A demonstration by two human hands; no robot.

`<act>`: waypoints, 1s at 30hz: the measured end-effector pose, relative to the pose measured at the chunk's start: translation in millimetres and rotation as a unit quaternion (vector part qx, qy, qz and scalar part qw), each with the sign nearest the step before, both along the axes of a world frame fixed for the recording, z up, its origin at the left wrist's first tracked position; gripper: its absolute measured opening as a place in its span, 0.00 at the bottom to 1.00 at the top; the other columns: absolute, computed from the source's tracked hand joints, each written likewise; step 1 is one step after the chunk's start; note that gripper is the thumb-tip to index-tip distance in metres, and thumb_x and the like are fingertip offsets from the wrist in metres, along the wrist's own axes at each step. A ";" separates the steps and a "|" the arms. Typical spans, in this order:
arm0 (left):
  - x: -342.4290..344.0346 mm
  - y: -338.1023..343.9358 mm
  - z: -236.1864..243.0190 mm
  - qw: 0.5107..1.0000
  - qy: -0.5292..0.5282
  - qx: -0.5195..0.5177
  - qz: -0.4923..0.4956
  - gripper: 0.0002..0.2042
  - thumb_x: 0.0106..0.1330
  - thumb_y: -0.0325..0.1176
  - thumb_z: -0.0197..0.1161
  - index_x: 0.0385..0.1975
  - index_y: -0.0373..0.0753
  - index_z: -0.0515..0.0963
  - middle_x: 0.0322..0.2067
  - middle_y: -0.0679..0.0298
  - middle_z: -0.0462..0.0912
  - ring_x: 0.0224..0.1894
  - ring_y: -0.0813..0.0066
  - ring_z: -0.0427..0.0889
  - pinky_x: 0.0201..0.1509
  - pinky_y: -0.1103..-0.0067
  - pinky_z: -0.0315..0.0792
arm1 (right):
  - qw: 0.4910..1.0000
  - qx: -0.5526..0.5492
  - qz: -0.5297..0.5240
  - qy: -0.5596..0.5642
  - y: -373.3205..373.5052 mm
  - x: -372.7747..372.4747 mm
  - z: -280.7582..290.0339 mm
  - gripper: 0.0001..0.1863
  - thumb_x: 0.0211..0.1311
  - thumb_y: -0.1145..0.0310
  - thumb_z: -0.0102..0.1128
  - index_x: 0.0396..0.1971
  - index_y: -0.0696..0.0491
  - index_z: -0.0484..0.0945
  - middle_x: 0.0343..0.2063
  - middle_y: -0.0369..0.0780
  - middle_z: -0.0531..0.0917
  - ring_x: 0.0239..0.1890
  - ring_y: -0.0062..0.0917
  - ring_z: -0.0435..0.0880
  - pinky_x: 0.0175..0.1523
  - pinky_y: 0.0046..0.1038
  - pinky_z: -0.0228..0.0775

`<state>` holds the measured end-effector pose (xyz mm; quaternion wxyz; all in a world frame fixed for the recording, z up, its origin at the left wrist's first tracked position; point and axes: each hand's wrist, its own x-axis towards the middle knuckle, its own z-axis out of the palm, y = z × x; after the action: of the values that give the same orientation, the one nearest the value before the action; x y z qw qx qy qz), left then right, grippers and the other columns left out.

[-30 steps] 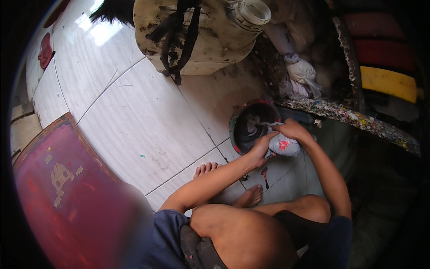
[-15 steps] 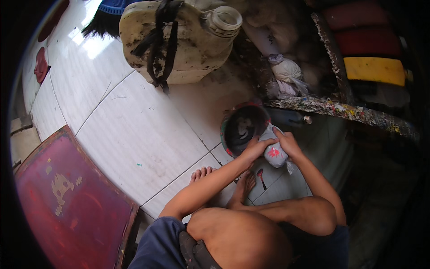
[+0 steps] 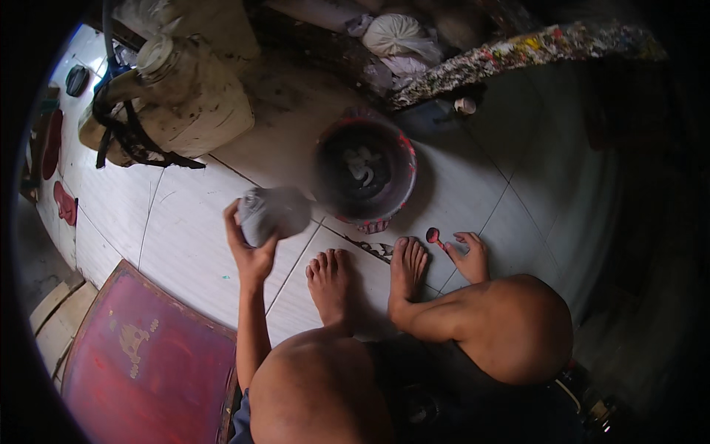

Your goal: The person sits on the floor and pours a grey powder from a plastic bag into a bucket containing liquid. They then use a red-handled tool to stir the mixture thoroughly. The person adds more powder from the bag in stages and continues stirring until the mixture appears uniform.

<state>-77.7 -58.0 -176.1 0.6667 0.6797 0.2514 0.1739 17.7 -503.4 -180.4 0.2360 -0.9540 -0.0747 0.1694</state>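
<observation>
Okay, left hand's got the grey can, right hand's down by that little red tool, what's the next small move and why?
Probably close the right hand on the small red-tipped tool: its fingers already touch it on the tile, while the left hand holds the grey can beside the dark bucket.

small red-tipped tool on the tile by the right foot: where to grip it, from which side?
Likely the thin handle of the red-tipped tool, from the right. The right hand is already there, fingertips beside the handle; the right foot blocks the left, the paint-smeared bucket crowds the far side. It lies flat on the tile, so pinch from above.
</observation>
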 end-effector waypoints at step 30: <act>70.6 -80.8 -17.8 0.978 0.105 0.175 -0.032 0.24 0.65 0.28 0.55 0.60 0.29 0.60 0.53 0.40 0.69 0.54 0.42 0.69 0.57 0.63 0.64 | 0.937 -0.070 0.343 -0.010 197.2 98.6 67.8 0.09 0.57 0.75 0.50 0.31 0.63 0.79 0.33 0.57 0.82 0.40 0.56 0.80 0.49 0.53 0.70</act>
<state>-7.1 -138.7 -193.9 0.5125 0.8081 0.2638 0.1215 116.3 -306.1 -112.6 0.0958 -0.8861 -0.3880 0.2349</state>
